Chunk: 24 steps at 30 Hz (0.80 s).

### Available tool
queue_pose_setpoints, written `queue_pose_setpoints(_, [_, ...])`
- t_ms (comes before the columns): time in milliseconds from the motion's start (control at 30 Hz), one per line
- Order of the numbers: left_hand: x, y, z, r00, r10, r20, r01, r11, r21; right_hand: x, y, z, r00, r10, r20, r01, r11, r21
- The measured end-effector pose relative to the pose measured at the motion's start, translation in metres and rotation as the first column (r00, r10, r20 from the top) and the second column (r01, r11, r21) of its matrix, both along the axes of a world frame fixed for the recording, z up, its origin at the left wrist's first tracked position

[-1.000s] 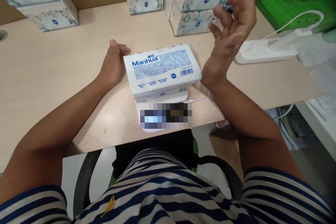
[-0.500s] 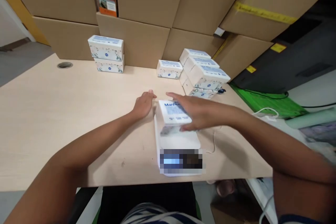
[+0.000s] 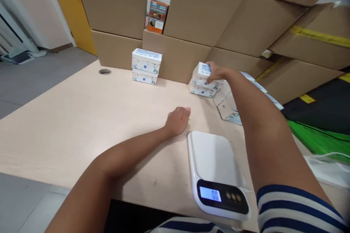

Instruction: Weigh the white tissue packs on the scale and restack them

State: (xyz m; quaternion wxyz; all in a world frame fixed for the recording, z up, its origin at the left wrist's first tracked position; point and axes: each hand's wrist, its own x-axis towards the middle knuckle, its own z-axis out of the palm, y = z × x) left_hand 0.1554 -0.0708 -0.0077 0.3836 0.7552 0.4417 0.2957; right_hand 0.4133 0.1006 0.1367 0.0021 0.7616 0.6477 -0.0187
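Observation:
My right hand (image 3: 216, 72) stretches to the back of the table, with its fingers around a white tissue pack (image 3: 203, 69) printed with blue text and flowers. That pack rests on top of another tissue pack (image 3: 201, 90). My left hand (image 3: 178, 121) lies on the table, its fingers curled in and nothing visible in them. Just right of it and nearer to me is a white digital scale (image 3: 213, 156) with a bare platform and a lit display showing zero.
Two stacked tissue packs (image 3: 147, 62) stand at the back left. More tissue packs (image 3: 228, 107) are piled on the right, partly behind my right forearm. Cardboard boxes (image 3: 175, 56) line the table's back edge. A round cable hole (image 3: 105, 71) is at the left.
My right hand has carried the tissue pack from the scale to the back, onto the single pack there. The view has turned left, and the left hand's fingers are more curled.

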Motion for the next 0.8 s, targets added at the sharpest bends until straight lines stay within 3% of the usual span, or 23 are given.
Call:
queue_pose_setpoints(167, [0.000, 0.000, 0.000, 0.996, -0.070, -0.054, 0.071, 0.997, 0.020, 0.002, 0.005, -0.010, 0.991, -0.071, 0.116, 0.073, 0.997, -0.016])
queue_pose_setpoints(333, [0.000, 0.001, 0.000, 0.993, -0.094, -0.066, 0.094, 0.996, 0.000, -0.034, -0.009, -0.008, 0.971, -0.132, 0.201, 0.129, 0.991, 0.029])
queue_pose_setpoints(433, [0.001, 0.001, -0.001, 0.992, -0.096, -0.077, 0.097, 0.995, -0.001, -0.078, -0.016, -0.009, 0.983, 0.079, 0.166, -0.104, 0.984, 0.146])
queue_pose_setpoints(533, [0.001, 0.000, -0.002, 0.992, -0.099, -0.083, 0.099, 0.995, 0.003, -0.129, -0.006, -0.010, 0.945, 0.310, 0.104, -0.326, 0.912, 0.248])
queue_pose_setpoints(633, [-0.001, -0.001, -0.002, 0.990, -0.114, -0.078, 0.115, 0.993, 0.012, -0.175, 0.024, -0.012, 0.903, 0.428, -0.038, -0.402, 0.873, 0.277])
queue_pose_setpoints(800, [-0.006, -0.004, 0.002, 0.986, -0.148, -0.076, 0.149, 0.989, 0.015, -0.212, 0.073, -0.020, 0.875, 0.401, -0.272, -0.376, 0.916, 0.140])
